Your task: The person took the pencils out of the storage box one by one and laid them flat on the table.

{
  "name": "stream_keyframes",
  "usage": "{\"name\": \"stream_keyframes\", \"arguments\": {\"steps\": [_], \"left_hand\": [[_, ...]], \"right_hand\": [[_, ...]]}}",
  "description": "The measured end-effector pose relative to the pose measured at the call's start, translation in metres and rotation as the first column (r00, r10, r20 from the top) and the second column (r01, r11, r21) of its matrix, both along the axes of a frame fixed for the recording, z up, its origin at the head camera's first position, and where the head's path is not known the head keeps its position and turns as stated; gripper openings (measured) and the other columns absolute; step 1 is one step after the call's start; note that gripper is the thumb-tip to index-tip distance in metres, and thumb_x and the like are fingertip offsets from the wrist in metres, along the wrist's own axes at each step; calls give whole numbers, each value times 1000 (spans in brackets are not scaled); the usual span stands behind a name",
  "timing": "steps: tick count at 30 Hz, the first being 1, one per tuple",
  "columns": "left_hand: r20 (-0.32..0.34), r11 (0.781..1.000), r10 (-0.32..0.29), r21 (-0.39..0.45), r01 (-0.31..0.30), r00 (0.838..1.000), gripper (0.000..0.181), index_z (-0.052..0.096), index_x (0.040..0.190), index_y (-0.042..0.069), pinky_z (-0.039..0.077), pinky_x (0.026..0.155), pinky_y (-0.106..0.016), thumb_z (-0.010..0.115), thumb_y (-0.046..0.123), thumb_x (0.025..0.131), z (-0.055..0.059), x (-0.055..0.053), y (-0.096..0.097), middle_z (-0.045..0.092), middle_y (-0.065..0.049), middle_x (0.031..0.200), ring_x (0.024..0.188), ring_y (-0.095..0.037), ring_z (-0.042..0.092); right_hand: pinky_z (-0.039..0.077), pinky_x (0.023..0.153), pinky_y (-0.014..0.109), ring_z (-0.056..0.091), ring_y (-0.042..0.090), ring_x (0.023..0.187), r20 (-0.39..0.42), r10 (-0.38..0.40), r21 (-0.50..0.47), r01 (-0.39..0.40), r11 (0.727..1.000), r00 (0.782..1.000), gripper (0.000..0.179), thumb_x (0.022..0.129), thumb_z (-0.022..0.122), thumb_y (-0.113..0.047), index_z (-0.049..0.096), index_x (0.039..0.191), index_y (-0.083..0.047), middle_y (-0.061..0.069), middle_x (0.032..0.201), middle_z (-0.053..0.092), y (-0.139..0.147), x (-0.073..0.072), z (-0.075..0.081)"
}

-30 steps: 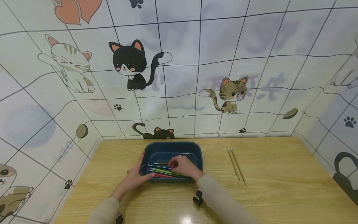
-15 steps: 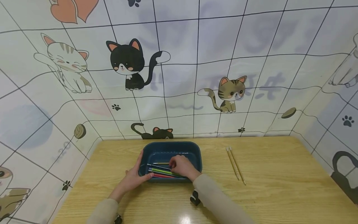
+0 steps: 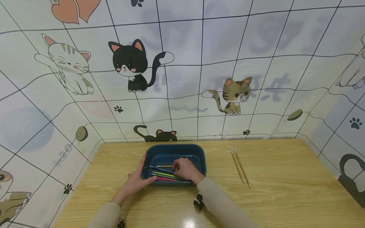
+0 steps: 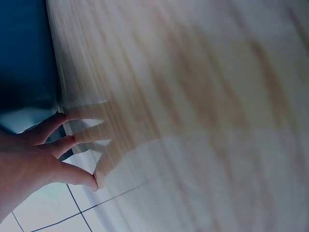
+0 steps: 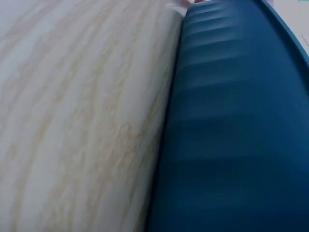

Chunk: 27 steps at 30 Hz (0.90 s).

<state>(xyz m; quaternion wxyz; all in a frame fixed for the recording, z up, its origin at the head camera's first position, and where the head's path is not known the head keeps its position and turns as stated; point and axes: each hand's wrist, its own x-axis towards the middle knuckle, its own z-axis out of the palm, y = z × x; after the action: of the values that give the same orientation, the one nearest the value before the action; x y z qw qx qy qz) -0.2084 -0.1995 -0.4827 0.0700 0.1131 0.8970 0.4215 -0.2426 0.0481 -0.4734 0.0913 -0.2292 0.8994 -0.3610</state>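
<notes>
A dark blue plastic basin [image 3: 175, 148] stands on the table with several pencils in it. My left hand [image 3: 136, 183] steadies its front left corner, thumb over the front rim, fingers spread along the left side. In the left wrist view, those fingers [image 4: 46, 128] are fairly straight at the outer wall. My right hand [image 3: 186, 169] reaches in over the front right, fingers curled down at the right ends of a gold pencil [image 3: 163, 166] and a dark pencil [image 3: 159, 169]; I cannot tell whether it pinches one. Green [image 3: 163, 174] and red [image 3: 166, 179] pencils lie nearer the front.
Two gold pencils [image 3: 240, 169] lie side by side on the wooden table [image 3: 285, 190], right of the basin. A cat-print cloth [image 3: 185, 79] rises behind the table and at both sides. The right wrist view shows mostly the basin's outer wall [image 5: 231, 135] and the tabletop.
Both hands stay nearly in place. The dark and green pencils by the right fingers have shifted slightly, and the whole head view has moved a little.
</notes>
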Motion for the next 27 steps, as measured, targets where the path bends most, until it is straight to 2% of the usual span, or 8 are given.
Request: {"name": "stream_keyframes", "arguments": {"steps": [14, 21, 27], "left_hand": [[10, 1000, 2, -2, -2, 1000, 105, 0, 156, 15, -8, 92, -80, 74, 37, 85, 1, 0, 2, 15, -24, 156, 131, -55, 27], [-3, 1000, 11, -10, -12, 1000, 105, 2, 156, 14, -6, 92, -80, 74, 38, 84, 0, -1, 2, 20, -25, 154, 130, -55, 31], [6, 1000, 15, -14, -15, 1000, 105, 1, 156, 15, -6, 92, -80, 74, 38, 84, 0, -1, 1, 21, -26, 153, 130, -56, 31]], "right_hand": [[50, 72, 31, 61, 11, 76, 184, 74, -199, -37, 979, 980, 13, 84, 68, -2, 72, 97, -3, 1, 84, 68, 6, -4, -1], [49, 74, 30, 59, 12, 77, 190, 77, -271, -23, 962, 979, 15, 86, 67, -2, 70, 101, -1, 1, 88, 67, 8, -3, 6], [49, 74, 29, 59, 13, 80, 225, 65, -338, 15, 941, 972, 16, 88, 66, -3, 69, 103, -1, 2, 89, 66, 11, -2, 11]]}}
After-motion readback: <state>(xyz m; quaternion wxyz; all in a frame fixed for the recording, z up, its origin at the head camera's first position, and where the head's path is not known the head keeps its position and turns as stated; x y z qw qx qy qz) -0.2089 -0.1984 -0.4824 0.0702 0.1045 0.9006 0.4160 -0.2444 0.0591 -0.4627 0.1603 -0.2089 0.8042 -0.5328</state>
